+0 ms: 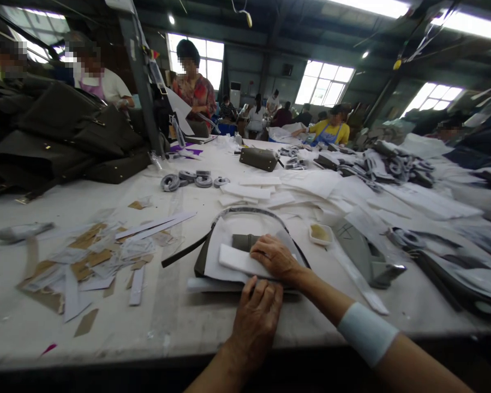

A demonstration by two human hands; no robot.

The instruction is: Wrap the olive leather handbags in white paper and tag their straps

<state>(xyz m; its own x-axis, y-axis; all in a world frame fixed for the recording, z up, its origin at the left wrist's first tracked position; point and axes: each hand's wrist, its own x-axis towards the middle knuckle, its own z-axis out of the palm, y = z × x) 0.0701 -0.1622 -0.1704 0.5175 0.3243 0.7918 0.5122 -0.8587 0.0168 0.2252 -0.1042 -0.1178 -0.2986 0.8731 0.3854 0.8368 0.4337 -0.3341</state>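
A flat olive-grey bag piece [201, 261] with a curved strap lies on the white table near the front edge, covered by white paper sheets. My right hand [275, 256] lies on a folded white strip [236, 261] atop the bag piece, fingers curled down and pressing it. My left hand [257, 315] rests just in front of it at the near edge of the stack, fingers bent with the tips on the white sheet. A white wristband [366, 332] wraps my right forearm.
Paper and cardboard scraps [90, 261] litter the left. A small tray of glue [321, 233] and a grey bag part [364, 256] sit to the right. Dark bags [65, 136] pile at far left, tape rolls [192, 180] further back. Several people work at the far end.
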